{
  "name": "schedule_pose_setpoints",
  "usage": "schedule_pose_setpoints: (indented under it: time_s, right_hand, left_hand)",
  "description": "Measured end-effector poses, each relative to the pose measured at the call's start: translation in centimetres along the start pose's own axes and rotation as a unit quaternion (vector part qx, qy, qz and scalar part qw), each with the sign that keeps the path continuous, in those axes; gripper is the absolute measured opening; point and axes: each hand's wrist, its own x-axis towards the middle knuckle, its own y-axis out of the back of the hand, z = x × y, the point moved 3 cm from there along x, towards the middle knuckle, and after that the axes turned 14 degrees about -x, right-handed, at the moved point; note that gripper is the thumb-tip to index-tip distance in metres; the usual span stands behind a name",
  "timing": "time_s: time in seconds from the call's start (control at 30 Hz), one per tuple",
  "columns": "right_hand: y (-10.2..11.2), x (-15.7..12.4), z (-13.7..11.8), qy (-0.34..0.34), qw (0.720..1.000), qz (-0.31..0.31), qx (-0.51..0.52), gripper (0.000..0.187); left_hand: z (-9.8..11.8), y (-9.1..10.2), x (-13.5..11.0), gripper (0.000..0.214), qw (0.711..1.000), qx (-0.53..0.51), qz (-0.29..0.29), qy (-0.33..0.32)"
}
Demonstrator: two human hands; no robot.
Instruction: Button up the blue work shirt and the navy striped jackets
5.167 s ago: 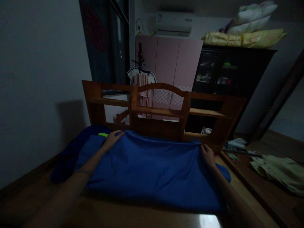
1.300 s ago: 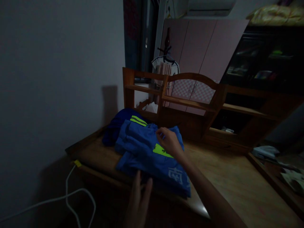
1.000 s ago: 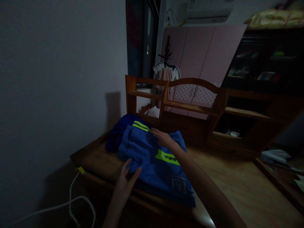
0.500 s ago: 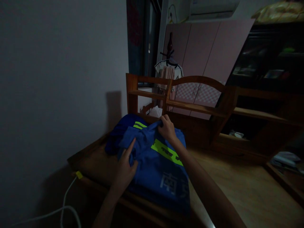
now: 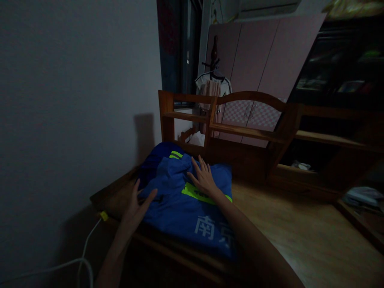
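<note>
A folded blue garment with neon-yellow stripes and pale printed characters lies at the left end of a wooden desk. My right hand rests flat on top of it, fingers spread, over the yellow band. My left hand is open at the garment's left edge, fingers apart and touching the cloth. A darker blue garment lies bunched behind it against the desk's shelf unit.
A wooden shelf rack stands along the desk's back edge. The grey wall is close on the left, and a white cable trails below the desk corner. Pink cupboards and a dark cabinet stand behind.
The wide blue cloth has become a folded stack at the desk's left end. In the last half second both hands let go their pinches and now lie open on the garment.
</note>
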Motion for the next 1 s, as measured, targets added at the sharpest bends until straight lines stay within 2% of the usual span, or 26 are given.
schedule_pose_setpoints:
  time_s: [0.07,0.1,0.17,0.2,0.27,0.37,0.43,0.5,0.57,0.6,0.63,0.7,0.8,0.87,0.93,1.0]
  right_hand:
    - [0.9,-0.5,-0.2,0.005,1.0,0.006,-0.006,0.066]
    - [1.1,-0.9,-0.3,0.006,1.0,0.004,-0.008,0.065]
    - [1.5,-2.2,-0.4,0.01,1.0,-0.003,-0.011,0.064]
    - [1.7,-3.1,-0.5,0.014,1.0,-0.008,-0.011,0.062]
    - [2.2,-4.8,-0.5,0.027,0.999,-0.019,-0.009,0.06]
    - [3.5,-7.4,0.0,0.038,0.999,-0.031,-0.012,0.056]
    - [4.3,-9.0,0.7,0.032,0.999,-0.037,-0.021,0.055]
    - [5.0,-10.6,1.8,0.022,0.998,-0.049,-0.031,0.057]
    - [5.2,-12.0,2.9,0.014,0.997,-0.076,-0.03,0.059]
    - [5.2,-12.6,3.5,0.01,0.995,-0.093,-0.024,0.06]
    - [5.2,-13.2,3.9,0.005,0.994,-0.109,-0.016,0.06]
    - [5.1,-14.1,4.6,-0.003,0.991,-0.13,-0.001,0.06]
    - [4.6,-14.8,5.1,-0.021,0.992,-0.123,0.031,0.061]
    - [4.0,-14.6,5.7,-0.065,0.991,-0.094,0.071,0.064]
    - [3.1,-13.9,7.0,-0.151,0.977,-0.055,0.138,0.071]
    - [1.9,-12.7,8.5,-0.254,0.941,-0.025,0.223,0.075]
  left_hand:
    - [1.7,-0.5,1.5,0.085,0.999,0.028,0.019,-0.002]
    - [2.9,-0.9,2.4,0.084,0.997,0.061,0.029,-0.035]
    - [5.6,-2.3,4.3,0.083,0.975,0.154,0.021,-0.156]
    - [6.9,-3.5,5.2,0.081,0.956,0.197,-0.01,-0.219]
    - [8.5,-6.2,7.0,0.075,0.916,0.25,-0.128,-0.287]
    - [9.3,-9.6,9.6,0.07,0.868,0.315,-0.284,-0.258]
    - [9.6,-10.6,11.0,0.062,0.844,0.354,-0.34,-0.214]
    - [10.2,-10.8,12.1,0.049,0.827,0.378,-0.373,-0.184]
    - [11.1,-10.4,13.1,0.045,0.816,0.403,-0.375,-0.179]
    - [11.6,-10.1,13.6,0.046,0.812,0.424,-0.358,-0.185]
    - [11.9,-9.7,14.1,0.049,0.807,0.452,-0.329,-0.192]
    - [12.4,-8.6,14.7,0.056,0.798,0.516,-0.229,-0.21]
    - [12.6,-6.9,13.3,0.058,0.79,0.56,-0.067,-0.24]
    - [12.3,-6.6,10.0,0.056,0.801,0.535,-0.01,-0.266]
    - [11.4,-7.3,4.9,0.057,0.82,0.491,-0.013,-0.295]
    - [9.6,-9.2,-0.9,0.055,0.83,0.439,-0.093,-0.333]
